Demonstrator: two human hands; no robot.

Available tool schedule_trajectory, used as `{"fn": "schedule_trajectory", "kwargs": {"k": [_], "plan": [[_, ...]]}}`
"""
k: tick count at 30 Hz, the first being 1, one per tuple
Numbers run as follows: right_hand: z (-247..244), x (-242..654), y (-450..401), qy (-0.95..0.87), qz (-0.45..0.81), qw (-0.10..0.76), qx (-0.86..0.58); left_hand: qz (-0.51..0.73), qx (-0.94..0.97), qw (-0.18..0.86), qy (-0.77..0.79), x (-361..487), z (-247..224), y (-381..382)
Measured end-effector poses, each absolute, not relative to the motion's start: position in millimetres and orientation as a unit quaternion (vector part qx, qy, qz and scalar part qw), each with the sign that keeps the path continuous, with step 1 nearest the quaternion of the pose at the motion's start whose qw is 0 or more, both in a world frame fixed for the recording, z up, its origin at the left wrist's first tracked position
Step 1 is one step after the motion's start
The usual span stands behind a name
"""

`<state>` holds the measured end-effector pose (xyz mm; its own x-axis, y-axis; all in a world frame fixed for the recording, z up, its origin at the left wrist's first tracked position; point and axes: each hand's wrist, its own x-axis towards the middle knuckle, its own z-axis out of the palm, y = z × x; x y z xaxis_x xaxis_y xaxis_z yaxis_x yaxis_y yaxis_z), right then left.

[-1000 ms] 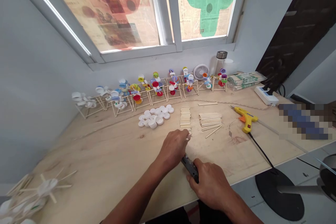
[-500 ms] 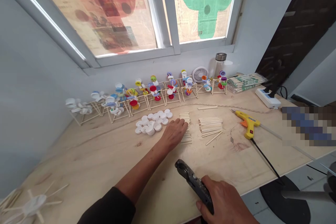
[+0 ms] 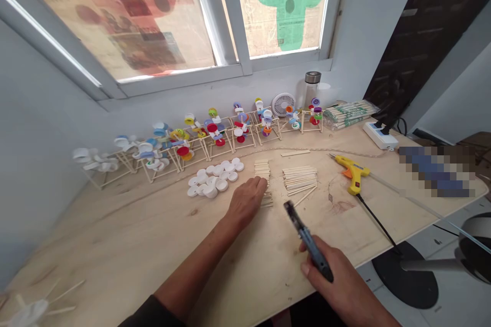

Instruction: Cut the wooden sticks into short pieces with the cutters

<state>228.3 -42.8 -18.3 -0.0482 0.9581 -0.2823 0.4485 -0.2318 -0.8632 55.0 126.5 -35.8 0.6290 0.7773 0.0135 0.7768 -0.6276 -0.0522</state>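
Note:
My left hand (image 3: 247,200) lies over the left pile of short wooden sticks (image 3: 262,167), its fingers curled together on them. The fingertips are hidden from above. In my right hand (image 3: 333,273) is a dark plier-like hand tool (image 3: 312,245) with a grey-blue handle, its head pointing up and left above the bare wood near the table's front. Beyond that tool lies a second pile of wooden sticks (image 3: 299,180), with one stick askew at its near side. White bottle caps (image 3: 210,190) are gathered to the left of my left hand.
Stick frames with coloured caps (image 3: 217,135) stand in rows along the wall. A yellow glue gun (image 3: 355,173) lies at the right, its black cord running over the table edge. Behind are a fan (image 3: 283,106), a bottle (image 3: 311,89), bagged sticks (image 3: 351,114) and a power strip (image 3: 379,135).
The tool in my right hand has moved right and forward, and its head has turned more upright. My left hand stays on the stick pile. The whole view has shifted slightly.

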Motion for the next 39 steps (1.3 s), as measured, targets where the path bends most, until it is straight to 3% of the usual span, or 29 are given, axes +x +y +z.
{"fn": "schedule_trajectory", "kwargs": {"k": [4, 10, 18, 21, 25, 28, 32, 39], "plan": [[-27.2, 243.3, -43.6, -0.408, 0.523, 0.442, -0.604, 0.018, -0.885, -0.1, -0.454, 80.4, -36.5, 104.3], [-37.9, 249.9, -42.4, -0.283, 0.572, 0.551, -0.537, 0.018, -0.877, -0.161, -0.453, 129.5, -42.2, 89.8], [-41.9, 248.0, -45.6, -0.238, 0.563, 0.602, -0.514, -0.016, -0.853, -0.234, -0.466, 129.0, -39.5, 81.1], [-40.1, 245.0, -44.0, -0.24, 0.534, 0.616, -0.527, -0.057, -0.845, -0.312, -0.431, 110.0, -30.4, 65.8], [-37.5, 236.4, -37.7, -0.249, 0.47, 0.645, -0.549, -0.121, -0.648, -0.664, -0.353, 89.8, -21.7, 38.6], [-35.8, 227.7, -35.0, -0.264, 0.436, 0.647, -0.567, -0.112, -0.509, -0.799, -0.301, 83.4, -19.8, 20.6], [-32.1, 217.7, -36.4, -0.273, 0.437, 0.65, -0.558, -0.11, -0.418, -0.859, -0.274, 79.1, -19.0, 2.8], [-17.6, 211.0, -45.7, -0.334, 0.423, 0.662, -0.52, -0.193, -0.348, -0.85, -0.346, 73.3, -13.4, -25.3]]}}
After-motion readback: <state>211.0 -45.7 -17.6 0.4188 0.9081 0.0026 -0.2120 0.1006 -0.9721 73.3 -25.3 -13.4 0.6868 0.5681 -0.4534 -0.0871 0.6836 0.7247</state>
